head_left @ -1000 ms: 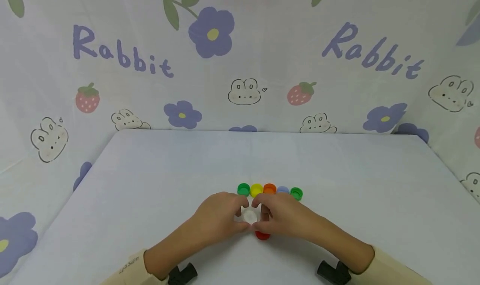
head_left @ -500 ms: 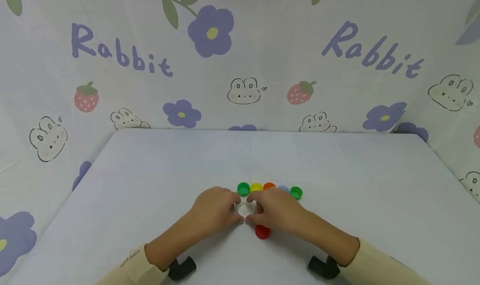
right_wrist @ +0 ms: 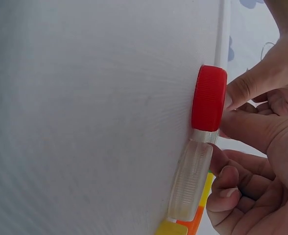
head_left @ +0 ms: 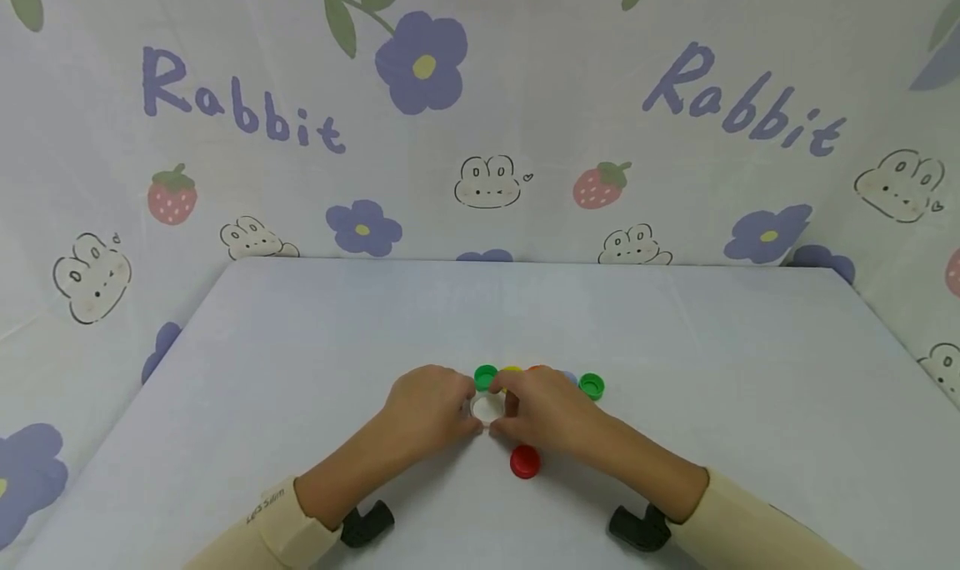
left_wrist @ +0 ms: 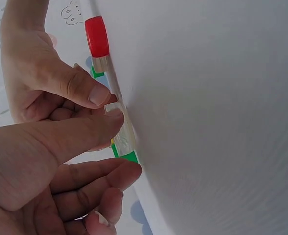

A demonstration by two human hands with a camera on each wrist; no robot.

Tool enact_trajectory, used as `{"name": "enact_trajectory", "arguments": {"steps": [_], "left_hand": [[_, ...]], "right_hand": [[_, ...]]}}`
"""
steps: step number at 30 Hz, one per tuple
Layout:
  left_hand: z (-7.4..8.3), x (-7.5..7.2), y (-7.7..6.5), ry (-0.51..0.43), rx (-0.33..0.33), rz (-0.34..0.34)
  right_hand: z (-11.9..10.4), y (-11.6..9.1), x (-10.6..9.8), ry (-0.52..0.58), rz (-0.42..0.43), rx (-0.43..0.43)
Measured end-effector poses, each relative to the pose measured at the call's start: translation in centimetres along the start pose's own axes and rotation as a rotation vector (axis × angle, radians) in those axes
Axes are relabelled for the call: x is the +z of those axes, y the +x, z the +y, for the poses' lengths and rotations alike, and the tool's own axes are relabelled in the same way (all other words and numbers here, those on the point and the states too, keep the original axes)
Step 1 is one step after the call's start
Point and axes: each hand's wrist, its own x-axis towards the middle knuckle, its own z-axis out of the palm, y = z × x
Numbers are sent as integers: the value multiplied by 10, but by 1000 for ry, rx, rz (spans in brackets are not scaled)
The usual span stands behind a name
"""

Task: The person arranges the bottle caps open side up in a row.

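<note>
My left hand (head_left: 423, 407) and right hand (head_left: 555, 412) face each other around a clear, whitish bottle cap (head_left: 487, 409) lying close to the table. Thumbs and fingers of both hands curve round its opposite sides. In the left wrist view, the left thumb (left_wrist: 112, 122) lies along this clear cap (left_wrist: 123, 139). A red bottle cap (head_left: 525, 462) lies just in front of the right hand. Another clear cap (right_wrist: 190, 181) stands out beside the right fingers in the right wrist view; the right hand hides it in the head view.
Behind the hands runs a row of caps: a green cap (head_left: 486, 377), a partly covered yellow cap (head_left: 512, 370), an orange one, a pale blue cap (head_left: 571, 377) and another green cap (head_left: 592, 386). The white table (head_left: 337, 320) meets a printed cloth backdrop.
Both hands and the clear cap between them have shifted away from the person and slightly left, closer to the left green cap. The red cap stays put and is now fully uncovered.
</note>
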Motion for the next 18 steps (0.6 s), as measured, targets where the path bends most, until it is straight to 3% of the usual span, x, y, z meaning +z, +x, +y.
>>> {"name": "enact_trajectory", "arguments": {"steps": [9,18], "left_hand": [[-1,-1,2,14,-23,-19],[9,-13,-5,67,-17,-47]], "right_hand": [[2,0,1,65,-6,1],[0,-19,-19,38,-16,135]]}}
